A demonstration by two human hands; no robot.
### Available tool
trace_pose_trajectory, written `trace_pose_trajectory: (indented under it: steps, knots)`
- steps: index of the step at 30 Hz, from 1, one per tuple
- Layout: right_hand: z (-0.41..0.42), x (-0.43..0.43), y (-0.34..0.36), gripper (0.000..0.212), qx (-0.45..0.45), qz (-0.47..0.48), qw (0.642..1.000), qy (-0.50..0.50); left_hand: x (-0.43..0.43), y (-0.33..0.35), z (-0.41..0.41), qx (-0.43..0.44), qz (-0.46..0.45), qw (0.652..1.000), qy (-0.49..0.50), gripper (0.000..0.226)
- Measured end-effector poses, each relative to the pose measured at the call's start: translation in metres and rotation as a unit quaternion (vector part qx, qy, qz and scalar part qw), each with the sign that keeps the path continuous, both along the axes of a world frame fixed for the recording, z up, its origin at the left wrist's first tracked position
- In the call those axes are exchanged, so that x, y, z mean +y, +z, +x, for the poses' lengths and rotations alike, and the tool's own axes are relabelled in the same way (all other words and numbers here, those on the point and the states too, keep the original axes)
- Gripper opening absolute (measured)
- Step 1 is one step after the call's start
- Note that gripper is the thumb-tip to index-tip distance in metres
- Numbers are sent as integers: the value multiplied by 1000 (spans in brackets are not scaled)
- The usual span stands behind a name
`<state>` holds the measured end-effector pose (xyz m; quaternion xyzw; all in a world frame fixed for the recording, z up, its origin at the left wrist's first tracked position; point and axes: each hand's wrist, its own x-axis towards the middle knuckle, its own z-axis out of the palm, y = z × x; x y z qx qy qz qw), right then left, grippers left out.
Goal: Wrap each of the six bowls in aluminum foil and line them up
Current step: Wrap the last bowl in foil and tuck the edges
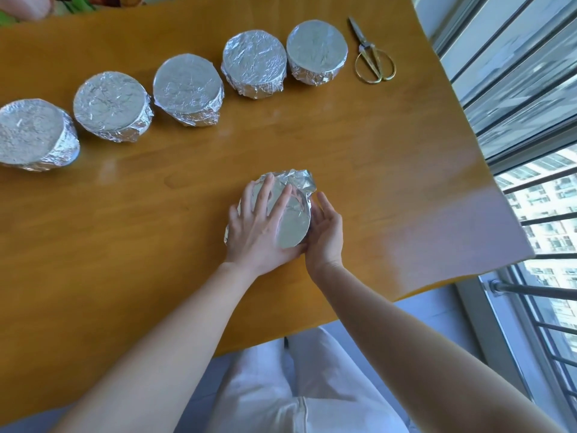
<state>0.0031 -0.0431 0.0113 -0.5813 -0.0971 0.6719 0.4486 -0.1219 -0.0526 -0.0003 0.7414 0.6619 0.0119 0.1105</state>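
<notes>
Resting flat across the foil top of the sixth bowl (293, 223), our left grip (259, 226) is released, fingers straight and spread. Our right grip (326, 229) is released too, its palm and straight fingers laid against the bowl's right side. This bowl sits on the surface (359, 145) toward our edge, a little right of centre. It is already covered in foil, with a crumpled flap (299, 179) bunched at its far side. Well apart from it, along the far side, the other five bowls stand in a slanting row (187, 85), each one wrapped, running from the left edge toward the far right. Just beside the row's right end lie scissors (373, 57), blades pointing away from us.
</notes>
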Motion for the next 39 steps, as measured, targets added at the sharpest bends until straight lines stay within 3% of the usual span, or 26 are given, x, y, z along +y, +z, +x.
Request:
trace_pose_trajectory:
  steps: [4,7,11,15,17,20,33,36,39]
  knots:
    - [-6,1,-3,41,53,5,999,5,0,1,-2,11,-3,1000,-8,105]
    - [-3,3,1,43,31,21,999,24,1,0,-5,11,-9,1000,-16,107]
    - [10,16,0,35,-138,66,988,2,2,-2,-10,18,-21,999,-40,111]
    - [18,24,13,46,-278,188,942,20,4,1,-15,21,-23,998,-61,109]
    - [12,29,14,45,-277,229,929,94,5,3,-16,17,-17,998,-63,107]
    - [-1,33,7,45,-240,208,931,178,6,3,-17,9,-16,998,-64,108]
    - [4,50,-6,30,-124,100,968,194,8,1,-21,16,-37,996,-81,117]
    - [14,60,-5,34,-204,157,946,199,6,5,-22,12,-35,995,-92,123]
    - [15,75,3,35,-242,236,902,269,5,11,-22,-15,-12,997,-77,130]
